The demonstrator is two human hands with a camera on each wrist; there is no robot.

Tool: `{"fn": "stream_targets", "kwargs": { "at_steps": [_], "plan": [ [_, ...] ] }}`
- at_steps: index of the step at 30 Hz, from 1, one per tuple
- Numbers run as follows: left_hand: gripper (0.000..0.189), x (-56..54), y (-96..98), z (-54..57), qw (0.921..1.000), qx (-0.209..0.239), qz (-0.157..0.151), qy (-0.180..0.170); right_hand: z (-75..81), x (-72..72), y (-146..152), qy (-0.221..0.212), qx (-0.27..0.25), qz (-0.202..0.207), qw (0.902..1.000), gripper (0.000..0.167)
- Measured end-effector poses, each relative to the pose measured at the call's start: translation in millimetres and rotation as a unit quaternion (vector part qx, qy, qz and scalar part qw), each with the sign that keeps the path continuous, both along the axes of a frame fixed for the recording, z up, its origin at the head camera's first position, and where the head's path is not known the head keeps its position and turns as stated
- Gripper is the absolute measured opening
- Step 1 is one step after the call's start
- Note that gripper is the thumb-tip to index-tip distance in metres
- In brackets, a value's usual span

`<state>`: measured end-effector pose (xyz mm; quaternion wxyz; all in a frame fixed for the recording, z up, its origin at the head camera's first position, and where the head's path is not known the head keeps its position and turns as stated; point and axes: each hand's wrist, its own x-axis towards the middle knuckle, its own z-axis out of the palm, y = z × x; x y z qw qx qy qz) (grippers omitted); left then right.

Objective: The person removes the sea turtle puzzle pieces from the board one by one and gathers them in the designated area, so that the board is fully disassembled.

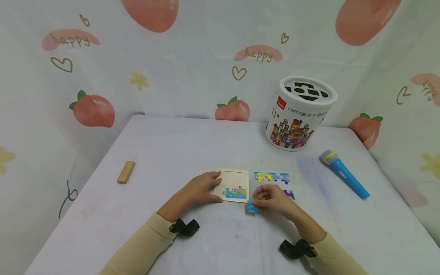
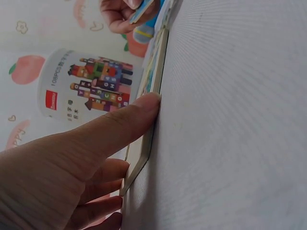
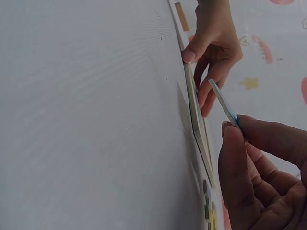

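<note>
A square wooden puzzle board (image 1: 233, 177) lies flat on the table, with a few joined blue and green pieces (image 1: 235, 193) along its near side. My left hand (image 1: 202, 188) holds the board at its left side; the left wrist view shows the thumb against the near edge and fingers by the adjoining side. Just off the board's near right corner, my right hand (image 1: 274, 199) pinches a blue puzzle piece (image 1: 251, 207) between thumb and index finger. In the right wrist view that piece (image 3: 223, 102) is tilted, seen edge-on and raised off the table.
Loose puzzle pieces (image 1: 271, 176) lie right of the board in a row; others (image 1: 290, 194) are partly hidden behind my right hand. A white printed tub (image 1: 298, 114) stands at the back right, a blue toy microphone (image 1: 346, 174) at the right. A wooden block (image 1: 126, 172) lies at the left.
</note>
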<state>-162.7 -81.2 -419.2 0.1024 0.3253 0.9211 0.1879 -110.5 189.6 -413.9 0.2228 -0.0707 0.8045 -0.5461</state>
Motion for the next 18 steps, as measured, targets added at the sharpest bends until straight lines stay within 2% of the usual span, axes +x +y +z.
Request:
{"fn": "stream_targets", "kwargs": {
  "at_steps": [12, 18],
  "plan": [
    [0.076, 0.5, -0.1, 1.5, 1.0000, -0.006, -0.002, 0.002, -1.4, 11.2, 18, 0.007, 0.016, 0.000, 0.9998, 0.029],
    [0.075, 0.7, -0.1, 2.1, 1.0000, -0.004, -0.003, -0.001, -3.9, 13.1, 22, 0.014, 0.032, -0.013, 0.9993, 0.026]
  ]
}}
